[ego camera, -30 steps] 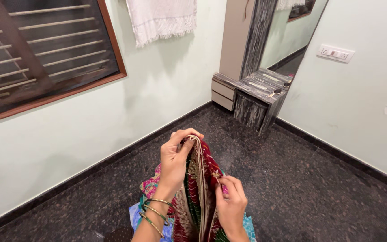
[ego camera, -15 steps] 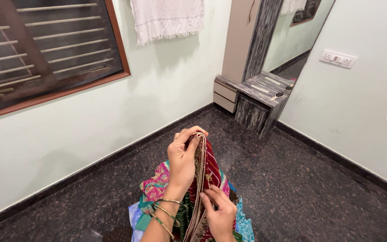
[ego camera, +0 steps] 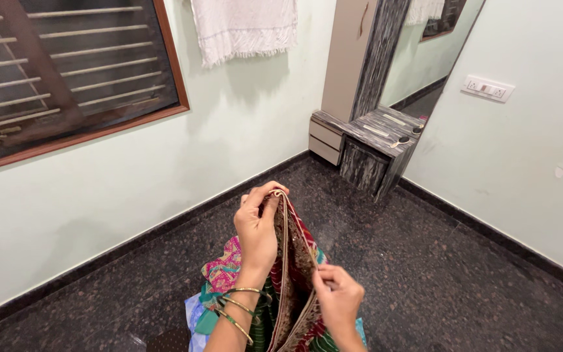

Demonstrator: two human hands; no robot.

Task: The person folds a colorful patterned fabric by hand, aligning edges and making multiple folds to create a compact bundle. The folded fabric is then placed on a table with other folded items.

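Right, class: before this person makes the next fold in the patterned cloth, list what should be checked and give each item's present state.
1. Left hand pinches the top of the patterned cloth: ok.
2. Right hand grips the gold-trimmed border lower down: ok.
3. Border edges lined up between the hands: ok, they run together.
4. Cloth's lower end off the dark floor: cannot tell, out of frame.
5. Bangles free of the cloth: cannot tell, they lie right against it.

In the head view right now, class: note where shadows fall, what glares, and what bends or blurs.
Head view: the white towel casts a soft shadow on the wall; the dark floor shows faint sheen; wall lines bow from the wide lens; both hands and the patterned cloth are sharp.
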